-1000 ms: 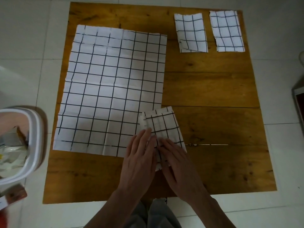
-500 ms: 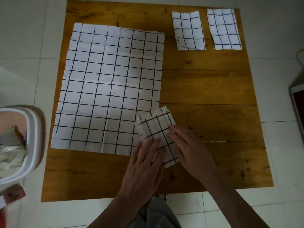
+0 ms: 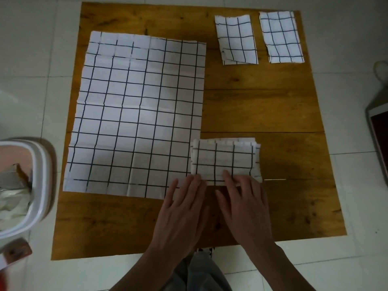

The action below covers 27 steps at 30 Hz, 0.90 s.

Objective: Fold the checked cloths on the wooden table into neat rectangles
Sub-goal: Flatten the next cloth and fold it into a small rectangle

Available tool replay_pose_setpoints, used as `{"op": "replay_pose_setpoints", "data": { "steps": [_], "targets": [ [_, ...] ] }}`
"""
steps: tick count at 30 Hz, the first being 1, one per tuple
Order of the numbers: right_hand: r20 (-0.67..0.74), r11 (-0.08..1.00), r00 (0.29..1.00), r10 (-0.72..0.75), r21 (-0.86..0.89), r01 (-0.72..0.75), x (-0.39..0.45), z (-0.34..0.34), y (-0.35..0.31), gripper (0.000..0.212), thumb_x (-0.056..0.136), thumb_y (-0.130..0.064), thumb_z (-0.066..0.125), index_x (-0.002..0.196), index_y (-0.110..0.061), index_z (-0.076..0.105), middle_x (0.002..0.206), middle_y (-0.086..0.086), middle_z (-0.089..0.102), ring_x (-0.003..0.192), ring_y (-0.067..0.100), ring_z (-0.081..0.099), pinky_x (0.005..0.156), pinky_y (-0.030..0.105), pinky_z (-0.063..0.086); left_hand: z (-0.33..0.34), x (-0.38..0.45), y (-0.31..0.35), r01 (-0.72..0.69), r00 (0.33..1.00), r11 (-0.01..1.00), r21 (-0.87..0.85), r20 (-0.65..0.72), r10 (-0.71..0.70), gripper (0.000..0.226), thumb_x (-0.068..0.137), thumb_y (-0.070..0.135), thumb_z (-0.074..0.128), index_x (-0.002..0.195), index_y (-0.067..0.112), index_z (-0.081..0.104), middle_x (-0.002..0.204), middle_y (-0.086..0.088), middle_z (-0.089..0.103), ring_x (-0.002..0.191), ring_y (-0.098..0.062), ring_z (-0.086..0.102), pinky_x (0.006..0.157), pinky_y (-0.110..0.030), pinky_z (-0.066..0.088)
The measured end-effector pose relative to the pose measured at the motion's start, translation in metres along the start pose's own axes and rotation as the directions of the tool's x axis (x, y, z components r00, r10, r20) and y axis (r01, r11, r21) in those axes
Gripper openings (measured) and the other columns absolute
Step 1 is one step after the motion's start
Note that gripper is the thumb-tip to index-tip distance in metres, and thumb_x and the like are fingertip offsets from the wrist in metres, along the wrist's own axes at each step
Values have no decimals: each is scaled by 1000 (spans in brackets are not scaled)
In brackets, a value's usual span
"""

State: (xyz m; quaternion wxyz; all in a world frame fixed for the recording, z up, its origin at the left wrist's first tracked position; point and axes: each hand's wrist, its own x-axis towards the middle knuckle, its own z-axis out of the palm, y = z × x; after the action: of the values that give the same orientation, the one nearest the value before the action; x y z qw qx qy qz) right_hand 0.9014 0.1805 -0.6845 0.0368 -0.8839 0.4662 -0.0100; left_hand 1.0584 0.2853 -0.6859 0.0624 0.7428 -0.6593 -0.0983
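White plastic bin (image 3: pixel 39 185) off the table's (image 3: pixel 262 106) left edge holds crumpled bags. Large unfolded white black-checked cloth (image 3: pixel 138 110) covers the left half: judged light, limp; lift by corners. Left hand (image 3: pixel 180 208) and right hand (image 3: pixel 245 204), fingers flat, press the folded checked cloth (image 3: pixel 224 160) near the front edge. Two folded checked rectangles (image 3: pixel 237 38) lie at the far right corner.

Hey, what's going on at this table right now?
A person is folding checked cloths on a wooden table. Both hands, the left hand and the right hand, lie flat with fingertips pressing the near edge of a small folded cloth that overlaps the corner of a large cloth spread open. Two folded cloths sit side by side at the far right. A white bin stands on the floor at the left.
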Motion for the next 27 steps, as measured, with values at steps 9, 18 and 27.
{"op": "replay_pose_setpoints", "data": {
  "steps": [9, 18, 27],
  "targets": [
    [-31, 992, 995, -94, 77, 96, -5, 8, -1, 61, 110, -52, 30, 156, -15, 45, 152, 10, 54, 143, 28, 46, 116, 46, 43, 3, 2, 0, 63, 997, 998, -14, 37, -62, 67, 111, 47, 21, 161, 4, 31, 169, -15, 29, 157, -30, 25, 122, -51, 23],
    [4, 945, 951, -310, 106, 308, -28, 28, 0, 62, 113, -52, 24, 161, -13, 30, 165, 9, 38, 153, 25, 37, 121, 46, 29, 13, -2, 0, -4, 998, 1000, 8, 58, 4, 70, 104, 44, 35, 162, 6, 28, 172, -15, 20, 159, -31, 20, 124, -51, 20],
    [69, 954, 952, -298, 41, 296, -24, 24, 0, 62, 114, -47, 20, 160, -9, 36, 167, 10, 34, 154, 24, 35, 123, 44, 27, 14, -2, 1, 40, 996, 996, -74, 77, -34, 64, 113, 46, 16, 163, 8, 28, 173, -12, 19, 160, -29, 16, 125, -50, 19]
  ]
}}
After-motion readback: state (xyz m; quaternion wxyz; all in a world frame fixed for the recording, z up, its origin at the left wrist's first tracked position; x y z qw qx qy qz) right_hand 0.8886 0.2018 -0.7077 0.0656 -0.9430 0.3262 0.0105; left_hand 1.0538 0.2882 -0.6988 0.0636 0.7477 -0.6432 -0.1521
